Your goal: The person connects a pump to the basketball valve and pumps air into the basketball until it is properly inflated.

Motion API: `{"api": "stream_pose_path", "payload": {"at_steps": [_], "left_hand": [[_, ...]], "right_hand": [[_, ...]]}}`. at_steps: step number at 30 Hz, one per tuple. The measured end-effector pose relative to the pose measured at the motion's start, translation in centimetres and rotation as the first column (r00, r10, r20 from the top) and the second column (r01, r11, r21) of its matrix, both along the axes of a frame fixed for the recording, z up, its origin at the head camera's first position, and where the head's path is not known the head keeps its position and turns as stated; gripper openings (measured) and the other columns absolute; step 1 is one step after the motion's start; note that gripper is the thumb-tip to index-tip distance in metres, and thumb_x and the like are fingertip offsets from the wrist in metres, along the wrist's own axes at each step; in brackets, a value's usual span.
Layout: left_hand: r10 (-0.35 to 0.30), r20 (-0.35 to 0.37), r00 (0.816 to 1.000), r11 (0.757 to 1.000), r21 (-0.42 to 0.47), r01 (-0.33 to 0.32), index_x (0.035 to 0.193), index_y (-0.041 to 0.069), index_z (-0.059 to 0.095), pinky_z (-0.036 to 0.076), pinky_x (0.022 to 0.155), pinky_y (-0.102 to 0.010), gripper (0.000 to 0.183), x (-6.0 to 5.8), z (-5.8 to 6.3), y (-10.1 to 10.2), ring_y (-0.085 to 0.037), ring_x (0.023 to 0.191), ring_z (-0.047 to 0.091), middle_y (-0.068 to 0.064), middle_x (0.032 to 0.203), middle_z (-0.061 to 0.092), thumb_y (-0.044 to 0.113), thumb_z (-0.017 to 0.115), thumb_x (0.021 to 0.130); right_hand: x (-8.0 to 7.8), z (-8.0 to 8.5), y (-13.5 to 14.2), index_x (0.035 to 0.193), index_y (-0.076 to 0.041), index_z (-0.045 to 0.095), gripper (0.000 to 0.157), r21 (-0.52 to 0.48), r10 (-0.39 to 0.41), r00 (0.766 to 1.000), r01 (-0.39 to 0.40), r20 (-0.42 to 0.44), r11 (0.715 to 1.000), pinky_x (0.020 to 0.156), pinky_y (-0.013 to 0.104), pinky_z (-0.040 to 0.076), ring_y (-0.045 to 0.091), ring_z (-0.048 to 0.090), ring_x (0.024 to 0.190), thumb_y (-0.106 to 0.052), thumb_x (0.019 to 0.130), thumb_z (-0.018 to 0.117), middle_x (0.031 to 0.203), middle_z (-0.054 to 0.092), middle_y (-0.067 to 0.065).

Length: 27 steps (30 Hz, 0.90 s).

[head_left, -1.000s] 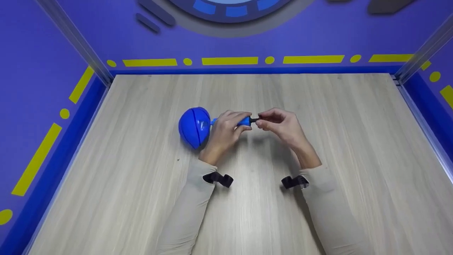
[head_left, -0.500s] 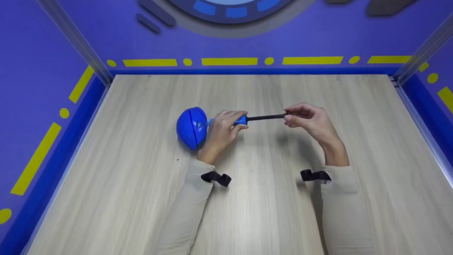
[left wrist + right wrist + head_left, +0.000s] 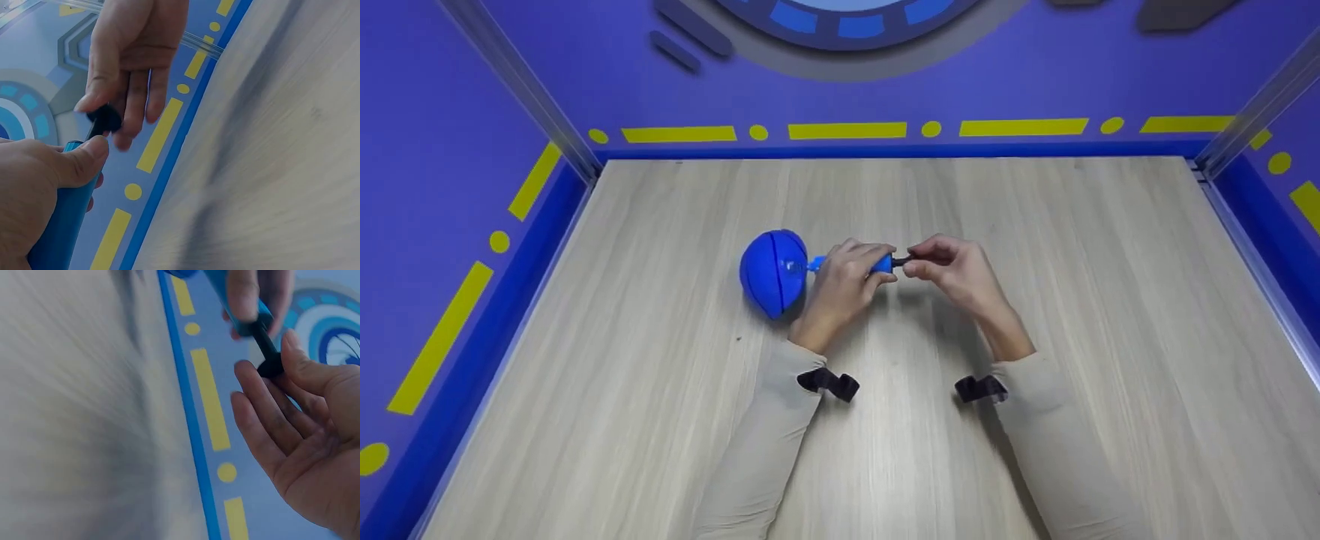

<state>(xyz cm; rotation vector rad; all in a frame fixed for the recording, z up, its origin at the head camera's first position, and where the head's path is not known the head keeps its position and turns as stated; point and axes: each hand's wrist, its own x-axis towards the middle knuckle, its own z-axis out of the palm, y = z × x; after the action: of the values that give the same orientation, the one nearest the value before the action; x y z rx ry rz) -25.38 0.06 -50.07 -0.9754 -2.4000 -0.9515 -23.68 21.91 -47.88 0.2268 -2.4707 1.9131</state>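
The pump [image 3: 883, 264] lies over the desk [image 3: 1110, 300], parallel to its far edge: left grip [image 3: 844, 286] curled round it, right grip [image 3: 960, 276] pinching the plunger [image 3: 271, 365] rightward, ball [image 3: 771, 274] toward the left edge.

Head view looks down; closer wrist views share the pump [image 3: 65, 220].

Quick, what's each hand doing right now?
Left hand: closed, holding the blue pump.
Right hand: pinching the pump's black handle.
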Motion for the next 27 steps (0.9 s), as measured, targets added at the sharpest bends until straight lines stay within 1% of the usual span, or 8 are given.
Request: {"api": "stream_pose_path", "payload": {"at_steps": [3,5,10,14,17,21,24,27], "left_hand": [[-0.006,0.001,1.000,1.000,0.005,0.006,0.125,0.001,0.076,0.053,0.100,-0.040,0.038,-0.2,0.0,-0.2,-0.029,0.108,0.069,-0.012,0.120,0.077,0.026,0.078,0.096],[-0.020,-0.002,1.000,1.000,0.020,0.020,0.125,0.001,0.076,0.054,0.100,-0.040,0.038,-0.3,0.0,-0.4,-0.029,0.109,0.069,-0.012,0.120,0.077,0.026,0.079,0.095],[-0.060,-0.002,0.998,0.997,0.054,0.060,0.125,0.002,0.076,0.055,0.097,-0.039,0.039,-0.7,0.1,-0.8,-0.029,0.109,0.070,-0.011,0.120,0.077,0.026,0.079,0.094],[-0.021,-0.002,1.000,0.997,0.072,0.021,0.125,0.002,0.076,0.055,0.099,-0.039,0.038,-0.9,0.2,-1.5,-0.029,0.109,0.070,-0.011,0.121,0.077,0.025,0.080,0.095],[0.017,-0.004,1.000,0.997,0.072,-0.016,0.126,0.002,0.076,0.054,0.101,-0.038,0.037,-1.1,0.2,-1.8,-0.029,0.111,0.070,-0.011,0.122,0.077,0.024,0.079,0.095],[0.032,-0.035,0.999,0.997,0.071,-0.030,0.125,0.001,0.076,0.054,0.100,-0.038,0.038,-1.1,0.3,-1.7,-0.029,0.110,0.070,-0.012,0.122,0.077,0.024,0.079,0.095],[0.026,-0.064,0.998,0.997,0.068,-0.021,0.125,0.000,0.076,0.054,0.101,-0.039,0.037,-0.9,0.3,-1.2,-0.030,0.109,0.070,-0.012,0.121,0.077,0.024,0.078,0.096],[0.020,-0.068,0.997,0.998,0.062,-0.015,0.125,0.000,0.075,0.053,0.102,-0.040,0.036,-0.7,0.2,-0.7,-0.029,0.110,0.070,-0.012,0.121,0.077,0.024,0.077,0.098]], "right_hand": [[0.1,-0.3,-0.4,0.114,0.012,0.072,0.027,-0.018,0.014,1.000,-0.014,-0.018,1.000,0.082,0.028,0.061,0.016,0.075,0.089,-0.001,0.093,0.082,0.108,0.076,0.021],[0.1,-0.3,-0.2,0.114,0.012,0.072,0.028,-0.005,0.029,0.999,-0.029,-0.040,1.000,0.081,0.027,0.060,0.018,0.074,0.091,-0.002,0.093,0.083,0.107,0.076,0.020],[0.3,0.3,1.2,0.116,0.006,0.072,0.028,0.126,0.058,0.993,-0.045,-0.105,0.991,0.081,0.024,0.057,0.020,0.070,0.093,-0.005,0.092,0.083,0.106,0.075,0.015],[0.3,1.0,3.3,0.118,0.003,0.072,0.028,0.137,0.030,0.992,-0.013,-0.124,0.991,0.082,0.023,0.055,0.019,0.070,0.095,-0.005,0.093,0.081,0.108,0.074,0.015],[0.4,1.3,5.1,0.120,0.004,0.073,0.028,0.100,-0.001,0.992,0.014,-0.128,0.995,0.080,0.023,0.056,0.018,0.070,0.092,-0.003,0.093,0.081,0.107,0.074,0.015],[0.5,1.5,6.3,0.123,0.009,0.071,0.033,0.020,-0.003,0.996,0.004,-0.086,1.000,0.083,0.025,0.059,0.017,0.072,0.091,-0.006,0.095,0.081,0.108,0.074,0.012],[0.4,1.5,6.2,0.123,0.013,0.069,0.035,-0.047,-0.001,0.999,-0.001,-0.050,0.999,0.086,0.029,0.061,0.017,0.075,0.091,-0.004,0.095,0.081,0.108,0.076,0.009],[0.1,1.2,5.3,0.119,0.015,0.070,0.032,-0.076,-0.018,0.999,0.014,-0.043,0.997,0.082,0.032,0.062,0.017,0.076,0.087,-0.001,0.094,0.081,0.104,0.077,0.009]]}}
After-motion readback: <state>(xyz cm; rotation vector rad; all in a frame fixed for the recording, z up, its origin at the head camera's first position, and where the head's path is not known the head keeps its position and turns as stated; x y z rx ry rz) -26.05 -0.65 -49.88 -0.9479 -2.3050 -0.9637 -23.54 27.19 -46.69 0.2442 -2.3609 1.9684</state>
